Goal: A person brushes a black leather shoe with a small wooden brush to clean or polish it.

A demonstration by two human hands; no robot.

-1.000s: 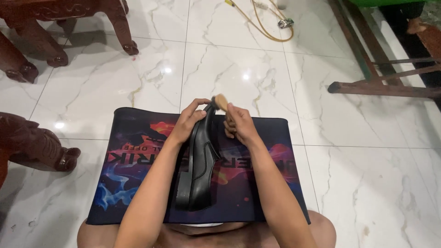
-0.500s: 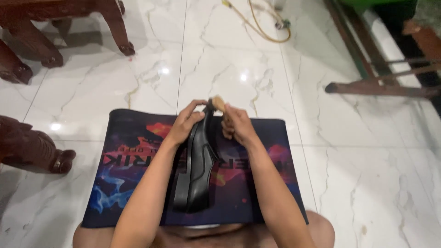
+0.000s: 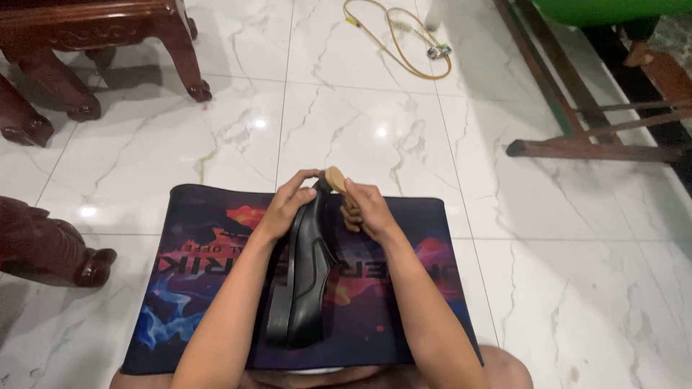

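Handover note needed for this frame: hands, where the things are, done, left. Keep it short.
Left hand: grip on the toe end of the black leather dress shoe, which lies on its side.
Right hand: holds a small wooden-backed brush against the shoe's toe.
Shoe lies on the dark printed rectangular mat on the white marble floor, in front of the person's knees.
Done: shoe is steadied, brush is at the toe.
Left: how much of the shoe is already brushed cannot be told; likely the rest of the upper. No second shoe in view.

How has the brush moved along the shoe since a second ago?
Cannot tell: the wooden brush in the right hand sits at the black shoe's toe as before; only the camera shifted against the mat.
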